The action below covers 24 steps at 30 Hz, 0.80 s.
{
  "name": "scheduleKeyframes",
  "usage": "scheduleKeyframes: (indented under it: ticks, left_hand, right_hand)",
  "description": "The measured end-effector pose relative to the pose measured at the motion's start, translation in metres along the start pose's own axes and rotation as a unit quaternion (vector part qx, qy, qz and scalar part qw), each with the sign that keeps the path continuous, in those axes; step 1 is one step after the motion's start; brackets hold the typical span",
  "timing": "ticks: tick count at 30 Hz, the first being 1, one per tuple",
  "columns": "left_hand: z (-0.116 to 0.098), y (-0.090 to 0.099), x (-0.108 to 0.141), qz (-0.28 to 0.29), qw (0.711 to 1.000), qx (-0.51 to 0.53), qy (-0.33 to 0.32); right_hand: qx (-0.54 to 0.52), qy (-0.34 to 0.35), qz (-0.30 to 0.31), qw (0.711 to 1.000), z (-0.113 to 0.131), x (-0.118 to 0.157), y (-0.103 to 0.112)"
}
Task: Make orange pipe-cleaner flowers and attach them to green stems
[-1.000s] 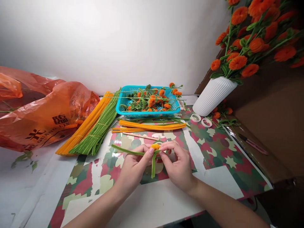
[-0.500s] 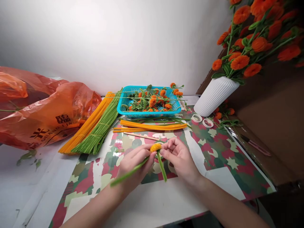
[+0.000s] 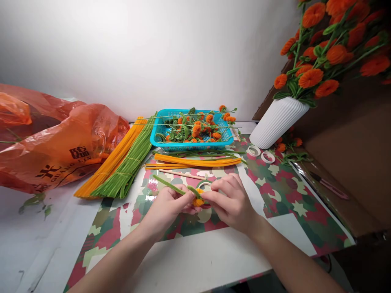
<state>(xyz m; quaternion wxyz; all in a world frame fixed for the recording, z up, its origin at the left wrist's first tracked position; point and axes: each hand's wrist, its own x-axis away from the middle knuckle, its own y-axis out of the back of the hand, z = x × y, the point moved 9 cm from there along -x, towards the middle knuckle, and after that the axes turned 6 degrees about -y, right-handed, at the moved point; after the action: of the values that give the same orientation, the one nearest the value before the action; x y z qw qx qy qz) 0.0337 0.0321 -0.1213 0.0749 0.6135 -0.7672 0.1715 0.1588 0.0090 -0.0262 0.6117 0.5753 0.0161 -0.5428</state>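
Between my two hands, above the patterned table cover, is a small yellow-orange pipe-cleaner flower (image 3: pixel 199 201) with a green pipe cleaner (image 3: pixel 168 184) on it. My left hand (image 3: pixel 172 203) pinches the flower's left side, and one green end sticks out up and to the left past the fingers. On the right side, the thumb and fingers of my right hand (image 3: pixel 233 199) close on the green strand where it meets the flower. My fingertips hide part of the bloom. Just behind it lies a white tape roll (image 3: pixel 206 184), partly covered by my right hand.
A wooden stick (image 3: pixel 183 174) and loose yellow pipe cleaners (image 3: pixel 198 161) lie beyond my hands. Behind them stands a blue basket (image 3: pixel 155 143) of orange flowers. Green bundles (image 3: pixel 125 175) and an orange bag (image 3: pixel 70 150) are left; a white vase (image 3: pixel 276 124) and a pen-like tool (image 3: pixel 328 186) are right.
The flower has been turned over and lowered slightly. Its green ends, which hung down towards me, now point up-left and across the bloom. My right hand has shifted its fingers onto the strand.
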Motion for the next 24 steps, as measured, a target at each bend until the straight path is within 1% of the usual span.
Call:
scheduleKeyframes:
  ticks: [1,2,3,4,5,6,7,8,9,10,11,12,13,14,15,16,17,18,19,20,21,22,23,24]
  left_hand:
    - [-0.003,0.002,0.001,-0.014,0.999,-0.022,-0.021]
    - [-0.009,0.004,0.003,-0.037,0.996,-0.058,-0.057]
    - [-0.018,0.006,0.006,-0.064,0.986,-0.107,-0.111]
    - [-0.032,0.006,0.011,-0.091,0.965,-0.163,-0.183]
    - [-0.046,0.004,0.020,-0.118,0.931,-0.222,-0.265]
    - [-0.060,0.000,0.031,-0.138,0.886,-0.273,-0.348]
    - [-0.071,-0.006,0.043,-0.147,0.835,-0.314,-0.427]
    - [-0.078,-0.013,0.054,-0.145,0.786,-0.341,-0.494]
    - [-0.081,-0.018,0.063,-0.134,0.744,-0.358,-0.548]
    - [-0.082,-0.023,0.070,-0.115,0.712,-0.368,-0.587]
    - [-0.081,-0.026,0.074,-0.088,0.689,-0.372,-0.615]
    - [-0.079,-0.029,0.076,-0.057,0.676,-0.371,-0.634]
    - [-0.077,-0.031,0.076,-0.030,0.673,-0.367,-0.642]
    - [-0.076,-0.032,0.075,-0.011,0.677,-0.362,-0.640]
    - [-0.076,-0.032,0.073,-0.006,0.687,-0.355,-0.634]
    - [-0.077,-0.029,0.069,-0.017,0.705,-0.345,-0.620]
    - [-0.079,-0.024,0.064,-0.042,0.730,-0.331,-0.596]
    - [-0.079,-0.017,0.056,-0.072,0.765,-0.312,-0.558]
    - [-0.077,-0.009,0.046,-0.098,0.810,-0.286,-0.503]
    - [-0.071,-0.002,0.035,-0.110,0.859,-0.245,-0.435]
    - [-0.061,0.003,0.024,-0.106,0.908,-0.192,-0.356]
    - [-0.048,0.005,0.014,-0.089,0.949,-0.129,-0.274]
    - [-0.034,0.003,0.007,-0.066,0.976,-0.065,-0.199]
    - [-0.022,0.000,0.003,-0.042,0.990,-0.009,-0.137]
  right_hand:
    - [-0.004,-0.017,0.007,1.000,-0.001,0.000,-0.003]
    - [-0.021,-0.046,0.011,0.999,-0.004,0.000,-0.005]
    - [-0.052,-0.086,0.014,0.995,-0.008,0.000,-0.007]
    - [-0.096,-0.135,0.014,0.986,-0.013,0.001,-0.009]
    - [-0.149,-0.189,0.016,0.970,-0.020,0.003,-0.013]
    - [-0.209,-0.246,0.018,0.946,-0.026,0.006,-0.018]
    - [-0.277,-0.304,0.026,0.911,-0.032,0.011,-0.025]
    - [-0.350,-0.360,0.040,0.864,-0.036,0.016,-0.034]
    - [-0.425,-0.411,0.062,0.804,-0.038,0.022,-0.045]
    - [-0.495,-0.458,0.090,0.733,-0.037,0.028,-0.056]
    - [-0.556,-0.496,0.120,0.656,-0.033,0.035,-0.066]
    - [-0.604,-0.524,0.149,0.582,-0.027,0.040,-0.074]
    - [-0.635,-0.545,0.174,0.519,-0.022,0.044,-0.079]
    - [-0.653,-0.560,0.190,0.473,-0.018,0.048,-0.082]
    - [-0.661,-0.569,0.200,0.446,-0.016,0.049,-0.083]
    - [-0.663,-0.570,0.203,0.441,-0.016,0.049,-0.082]
    - [-0.656,-0.564,0.202,0.460,-0.019,0.048,-0.080]
    - [-0.638,-0.556,0.193,0.497,-0.024,0.046,-0.076]
    - [-0.609,-0.548,0.174,0.546,-0.032,0.043,-0.071]
    - [-0.572,-0.540,0.145,0.601,-0.041,0.040,-0.063]
    - [-0.529,-0.530,0.110,0.653,-0.050,0.038,-0.054]
    - [-0.488,-0.518,0.072,0.699,-0.058,0.035,-0.044]
    - [-0.453,-0.501,0.039,0.737,-0.063,0.031,-0.035]
    - [-0.428,-0.479,0.019,0.766,-0.064,0.028,-0.028]
